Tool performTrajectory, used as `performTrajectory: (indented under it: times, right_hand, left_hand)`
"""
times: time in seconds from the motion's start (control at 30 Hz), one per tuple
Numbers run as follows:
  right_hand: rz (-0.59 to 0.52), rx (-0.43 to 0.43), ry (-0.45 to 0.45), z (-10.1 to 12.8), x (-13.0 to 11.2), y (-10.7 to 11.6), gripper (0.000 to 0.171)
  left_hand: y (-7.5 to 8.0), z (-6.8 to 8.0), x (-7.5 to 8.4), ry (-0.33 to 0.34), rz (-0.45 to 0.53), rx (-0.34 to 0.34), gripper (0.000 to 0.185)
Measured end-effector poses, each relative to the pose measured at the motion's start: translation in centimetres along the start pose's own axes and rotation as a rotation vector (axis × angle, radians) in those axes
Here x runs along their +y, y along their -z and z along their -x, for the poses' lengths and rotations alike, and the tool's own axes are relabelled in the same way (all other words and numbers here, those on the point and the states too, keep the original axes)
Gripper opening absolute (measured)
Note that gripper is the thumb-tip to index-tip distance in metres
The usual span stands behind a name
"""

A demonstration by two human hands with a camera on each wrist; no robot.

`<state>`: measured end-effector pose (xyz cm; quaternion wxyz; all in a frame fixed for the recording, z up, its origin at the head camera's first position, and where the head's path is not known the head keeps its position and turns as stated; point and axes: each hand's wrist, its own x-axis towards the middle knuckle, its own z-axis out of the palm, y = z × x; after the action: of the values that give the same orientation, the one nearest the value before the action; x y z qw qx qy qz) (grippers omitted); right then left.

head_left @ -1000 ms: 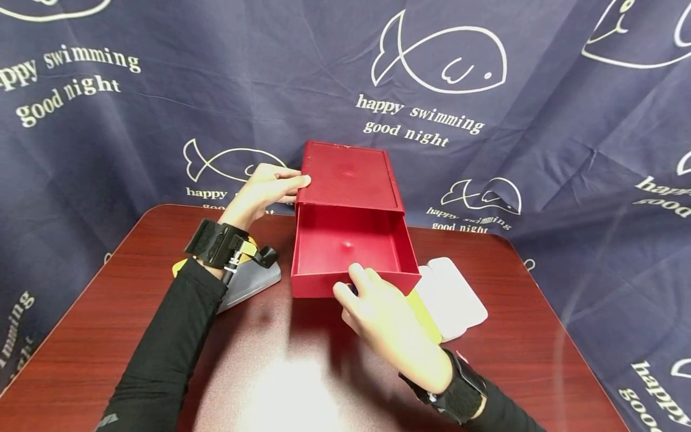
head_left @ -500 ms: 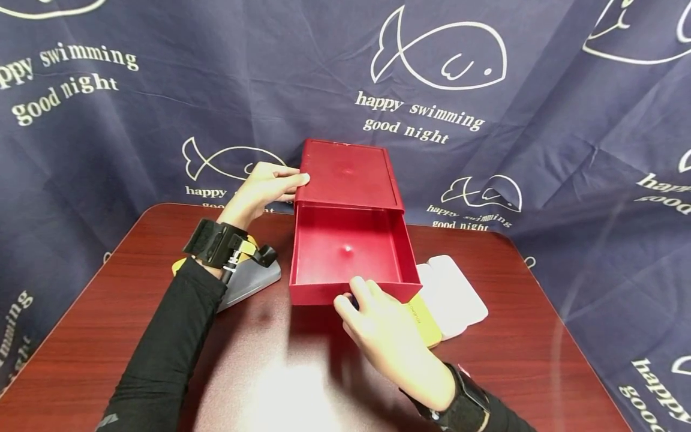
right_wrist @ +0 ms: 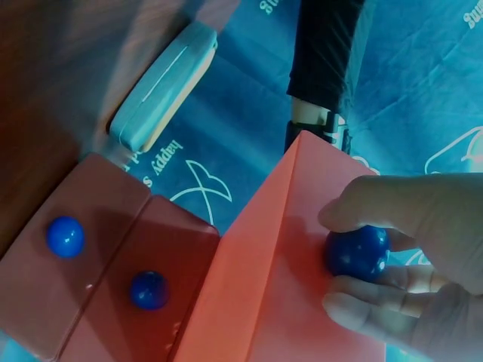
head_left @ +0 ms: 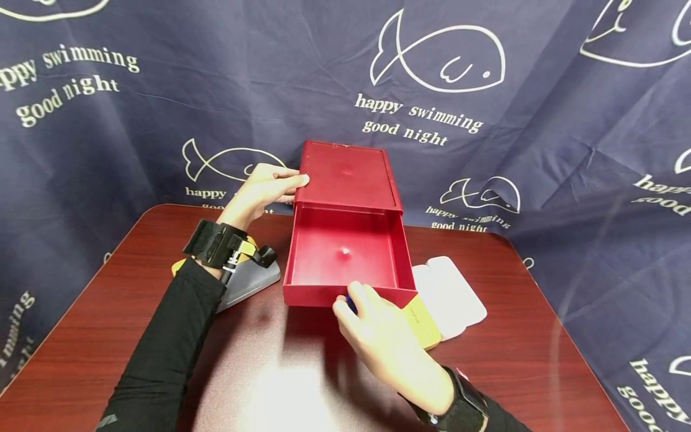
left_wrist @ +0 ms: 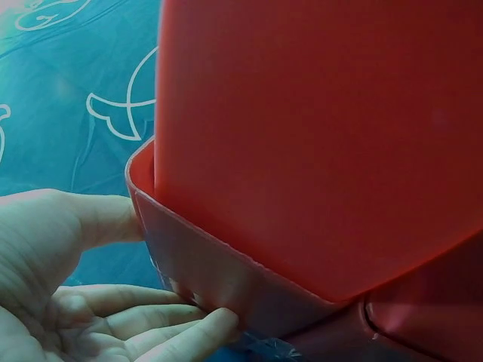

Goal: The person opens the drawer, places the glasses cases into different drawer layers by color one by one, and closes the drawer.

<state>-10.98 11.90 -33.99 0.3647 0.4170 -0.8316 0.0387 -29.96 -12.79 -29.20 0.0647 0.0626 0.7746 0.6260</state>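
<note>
A red drawer cabinet (head_left: 348,174) stands at the back of the table, its top drawer (head_left: 324,264) pulled well out and bare inside. My left hand (head_left: 264,192) holds the cabinet's left side, thumb on its top edge; in the left wrist view the fingers lie against the red casing (left_wrist: 219,264). With thumb and fingers, my right hand (head_left: 385,336) pinches the round blue knob (right_wrist: 356,253) on the drawer's front. Below it, the right wrist view shows two lower drawer fronts, each with a blue knob (right_wrist: 66,237), both pushed in.
Left of the cabinet, partly under my left forearm, lies a grey and yellow object (head_left: 251,282). On the right are a white rounded case-like object (head_left: 450,297) and a yellow piece (head_left: 423,324) beside it. A dark blue fish-print curtain (head_left: 216,90) hangs behind the table (head_left: 518,360).
The top drawer has slid a little further out toward me and its front has swung slightly left, my right hand moving with it. My left hand has stayed in place.
</note>
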Motion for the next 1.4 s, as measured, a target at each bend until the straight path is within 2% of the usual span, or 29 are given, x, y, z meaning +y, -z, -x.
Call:
performTrajectory:
  times: [0.17, 0.27, 0.4, 0.5, 0.6, 0.8, 0.9, 1.0, 1.1, 1.27, 1.4]
  right_hand:
    - [-0.045, 0.022, -0.024, 0.1, 0.4, 0.5, 0.013]
    - [-0.057, 0.04, -0.033, 0.0, 1.1, 1.2, 0.013]
    - [-0.174, 0.023, -0.053, -0.6, 2.8, 2.8, 0.016]
    - [-0.24, 0.019, -0.095, -1.0, 4.6, 4.2, 0.019]
    - [-0.25, 0.012, -0.167, -1.2, 6.7, 5.4, 0.02]
    - [-0.21, -0.035, -0.331, -0.5, 12.6, 5.3, 0.024]
    - [-0.174, -0.12, -0.462, 0.8, 15.8, 4.2, 0.024]
    - [-0.183, -0.259, -0.587, 2.6, 18.4, 2.7, 0.023]
    - [-0.228, -0.414, -0.669, 4.9, 20.2, 1.1, 0.031]
    - [-0.308, -0.635, -0.764, 8.6, 21.7, -0.9, 0.055]
    - [-0.343, -0.737, -0.772, 10.9, 21.8, -1.9, 0.067]
  left_hand:
    - [-0.4, -0.4, -0.2, -0.012, 0.017, -0.006, 0.056]
    - [-0.4, -0.5, -0.2, -0.012, 0.018, -0.009, 0.057]
    - [-0.2, -0.3, -0.1, -0.005, 0.021, -0.002, 0.058]
    - [0.1, -0.1, -0.1, -0.006, 0.014, -0.002, 0.059]
    - [0.4, 0.0, -0.1, -0.009, 0.005, 0.002, 0.06]
    - [0.9, 0.2, 0.1, 0.003, -0.013, 0.021, 0.062]
    - [1.0, 0.2, 0.2, 0.003, -0.014, 0.022, 0.062]
    - [1.1, 0.1, 0.3, 0.004, -0.019, 0.025, 0.062]
    - [1.0, 0.0, 0.3, 0.004, -0.017, 0.025, 0.062]
    - [0.6, -0.3, 0.1, 0.003, 0.01, 0.005, 0.06]
    - [0.1, -0.7, -0.1, 0.001, 0.014, -0.009, 0.06]
